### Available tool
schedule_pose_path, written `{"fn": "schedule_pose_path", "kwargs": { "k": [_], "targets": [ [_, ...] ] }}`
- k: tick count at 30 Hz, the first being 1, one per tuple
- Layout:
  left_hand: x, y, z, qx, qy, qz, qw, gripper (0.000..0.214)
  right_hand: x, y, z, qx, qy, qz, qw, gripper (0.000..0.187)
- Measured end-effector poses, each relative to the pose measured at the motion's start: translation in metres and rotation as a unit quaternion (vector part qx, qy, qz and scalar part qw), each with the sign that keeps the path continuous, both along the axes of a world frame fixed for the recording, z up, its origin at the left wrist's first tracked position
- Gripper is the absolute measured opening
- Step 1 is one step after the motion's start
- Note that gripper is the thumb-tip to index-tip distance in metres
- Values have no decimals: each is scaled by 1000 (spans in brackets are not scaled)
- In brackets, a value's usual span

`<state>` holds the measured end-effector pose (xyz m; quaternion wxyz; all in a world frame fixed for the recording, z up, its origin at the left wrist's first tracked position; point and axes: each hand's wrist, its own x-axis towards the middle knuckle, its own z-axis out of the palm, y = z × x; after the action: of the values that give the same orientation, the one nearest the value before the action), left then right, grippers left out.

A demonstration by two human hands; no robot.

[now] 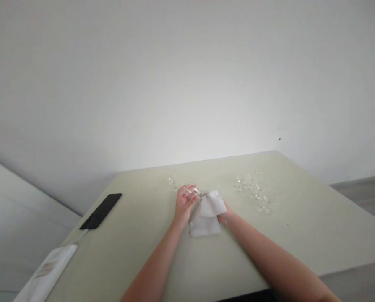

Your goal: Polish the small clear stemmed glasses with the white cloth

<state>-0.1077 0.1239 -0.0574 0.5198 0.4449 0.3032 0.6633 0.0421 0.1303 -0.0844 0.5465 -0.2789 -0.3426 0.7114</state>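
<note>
My left hand (185,203) is wrapped round the bowl of a small clear stemmed glass (192,192), which lies tilted over to the right. At the other end of the glass a white cloth (205,223) hangs in folds from my right hand (225,215). The cloth hides most of the right fingers and the foot of the glass. Just behind my left hand another clear stemmed glass (171,180) stands on the table. Several more clear glasses (257,196) are grouped to the right of my right hand, too blurred to make out singly.
The pale table (137,268) meets a white wall (187,84) at the back. On its left side lie a flat black phone-like slab (101,211) with a white cable and a white packet (50,268). Grey floor (363,289) shows past the right edge.
</note>
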Motion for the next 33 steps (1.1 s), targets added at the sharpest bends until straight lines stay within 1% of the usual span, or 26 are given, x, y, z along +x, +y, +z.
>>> {"fn": "schedule_pose_path", "kwargs": {
  "k": [3, 5, 6, 7, 8, 9, 10, 12, 13, 15, 16, 20, 22, 24, 26, 28, 30, 32, 33],
  "targets": [
    [1, 2, 0, 29, 4, 39, 999, 58, 4, 0, 5, -55, -6, 14, 998, 23],
    [-2, 3, 3, 39, -2, 70, 997, 60, 9, 1, 9, -64, -17, 19, 998, 24],
    [-4, 3, 4, 36, -5, 87, 996, 60, 12, 2, 11, -57, -33, 33, 997, 26],
    [-7, 3, 6, 27, -11, 103, 994, 58, 15, 3, 12, -33, -62, 65, 995, 27],
    [-9, 3, 8, 16, -17, 117, 993, 55, 18, 3, 12, 3, -100, 111, 989, 28],
    [-12, 2, 9, 4, -22, 127, 992, 52, 20, 3, 12, 43, -140, 166, 975, 29],
    [-14, 2, 10, -5, -23, 134, 991, 51, 21, 3, 11, 82, -177, 232, 953, 29],
    [-14, 0, 10, -7, -2, 131, 991, 52, 21, 0, 9, 148, -223, 362, 893, 29],
    [-12, -2, 10, -4, 17, 120, 993, 54, 20, -2, 8, 172, -231, 410, 866, 29],
    [-6, -4, 10, -2, 53, 86, 995, 57, 16, -7, 6, 216, -234, 461, 828, 32],
    [-2, -5, 9, -5, 66, 64, 996, 57, 14, -8, 5, 233, -235, 469, 819, 34],
    [10, -6, 4, -11, 92, 7, 996, 61, 11, -8, 4, 244, -255, 471, 809, 35],
    [11, -5, -2, -11, 108, 0, 994, 66, 11, -7, 4, 247, -260, 482, 799, 34],
    [8, -3, -10, -12, 157, 25, 987, 66, 11, -6, 4, 256, -255, 485, 797, 34],
    [4, -2, -18, -4, 249, 62, 966, 53, 11, -6, 5, 259, -250, 478, 801, 34],
    [-1, -2, -23, 18, 350, 72, 934, 32, 10, -7, 7, 253, -249, 472, 807, 33],
    [-3, -2, -23, 54, 416, 37, 907, 18, 8, -8, 10, 247, -243, 474, 809, 28],
    [-1, -2, -20, 94, 436, -23, 895, 11, 6, -11, 13, 243, -234, 478, 811, 21],
    [2, -2, -19, 114, 433, -56, 892, 11, 6, -14, 13, 235, -220, 450, 833, 18]
  ]
}}
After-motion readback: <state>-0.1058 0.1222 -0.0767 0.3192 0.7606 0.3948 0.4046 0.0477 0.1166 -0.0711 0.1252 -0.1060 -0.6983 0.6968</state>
